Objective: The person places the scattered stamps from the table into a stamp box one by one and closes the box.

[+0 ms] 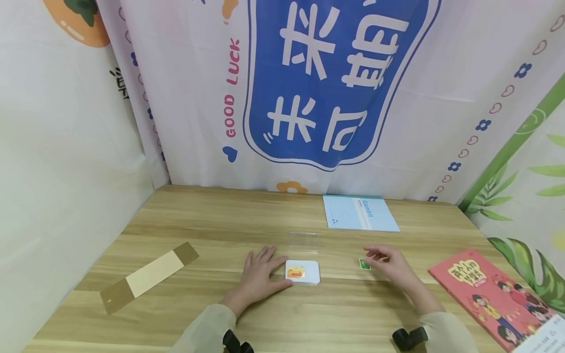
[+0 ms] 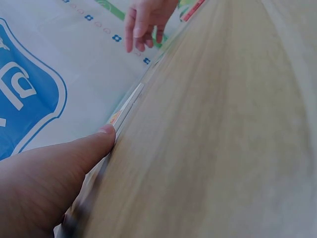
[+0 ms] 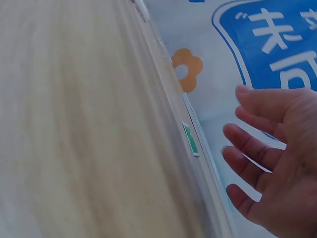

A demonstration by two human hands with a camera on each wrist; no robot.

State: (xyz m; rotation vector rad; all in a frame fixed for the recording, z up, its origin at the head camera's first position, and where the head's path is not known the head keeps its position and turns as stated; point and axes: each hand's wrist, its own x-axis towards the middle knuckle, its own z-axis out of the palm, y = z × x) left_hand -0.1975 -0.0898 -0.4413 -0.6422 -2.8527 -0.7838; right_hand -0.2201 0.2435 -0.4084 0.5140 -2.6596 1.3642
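In the head view a small stack of white cards (image 1: 311, 272) with rounded corners lies on the wooden table, an orange and yellow sticker-like piece (image 1: 295, 272) on its top. My left hand (image 1: 259, 280) rests beside it with fingers spread, its thumb and index fingertip at the stack's left edge. The left wrist view shows the thumb (image 2: 94, 146) against that edge. Over to the right, my right hand (image 1: 390, 264) hovers with loosely bent fingers by a small green piece with a white border (image 1: 364, 264). Seen from the right wrist, nothing is between the fingers, and the green piece (image 3: 190, 140) lies apart from them.
Behind the stack lies a clear plastic case or lid (image 1: 303, 242). A light blue notebook (image 1: 362, 214) sits at the table's back edge. A brown and cream strip (image 1: 150, 277) lies at left, a red book (image 1: 490, 299) at right. Printed cloth hangs around the table.
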